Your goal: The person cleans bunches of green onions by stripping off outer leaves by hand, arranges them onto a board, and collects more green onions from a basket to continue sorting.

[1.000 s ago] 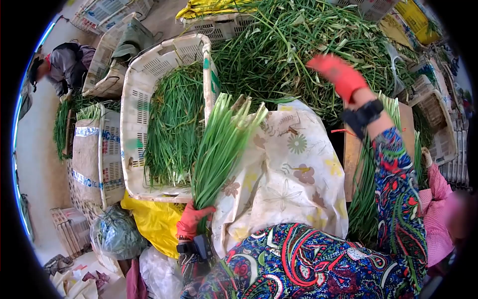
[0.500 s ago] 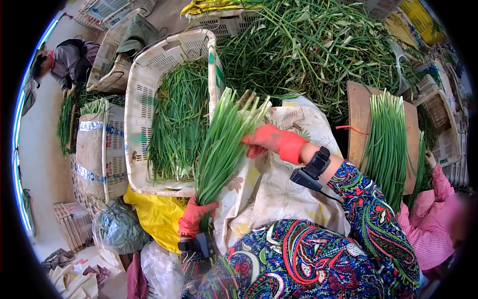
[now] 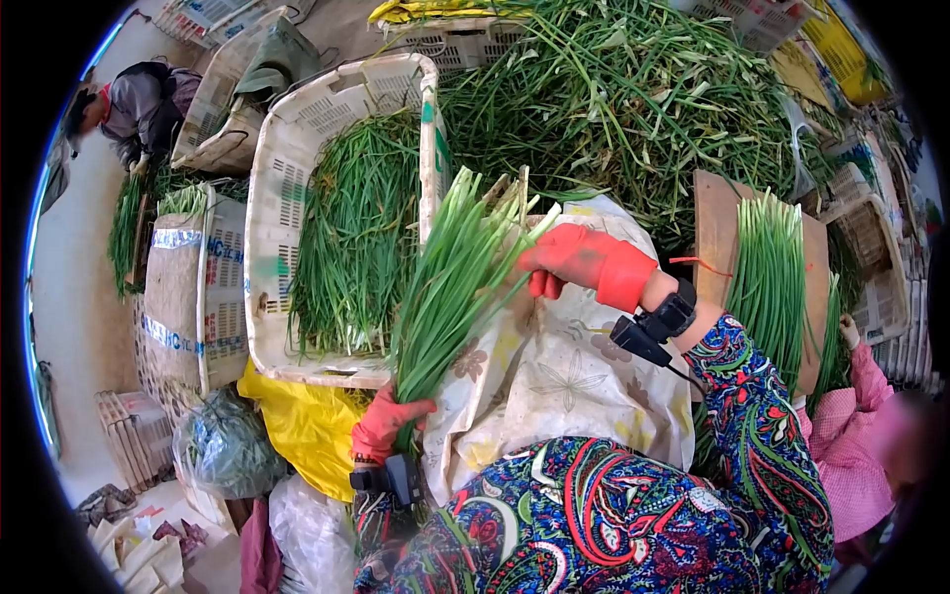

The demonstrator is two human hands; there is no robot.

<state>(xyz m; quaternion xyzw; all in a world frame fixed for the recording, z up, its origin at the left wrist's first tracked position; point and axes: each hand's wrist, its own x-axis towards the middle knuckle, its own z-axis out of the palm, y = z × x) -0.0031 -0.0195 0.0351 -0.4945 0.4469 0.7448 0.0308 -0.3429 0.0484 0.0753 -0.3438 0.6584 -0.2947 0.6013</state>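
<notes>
My left hand (image 3: 389, 424), in a red rubber glove, is closed around the leafy lower end of a bunch of chives (image 3: 440, 287). The bunch leans up and to the right, its pale stem ends fanned apart at the top. At its right side my right hand (image 3: 592, 263), gloved the same way, pinches a few chive stalks that slant out from the rest. The fingertips are partly hidden, so how many stalks they hold I cannot tell. A floral cloth (image 3: 564, 381) covers my lap below both hands.
A white plastic crate (image 3: 259, 287) with chives inside stands at left. Behind lies a large heap of loose greens (image 3: 633, 99). At right, a neat chive bundle (image 3: 767, 287) rests on a brown board (image 3: 714, 213). One co-worker (image 3: 856, 436) sits at right, another (image 3: 143, 109) at far left.
My right hand has moved right and slightly up, drawing a few stalks outward from the bunch. My left hand keeps its hold in nearly the same place.
</notes>
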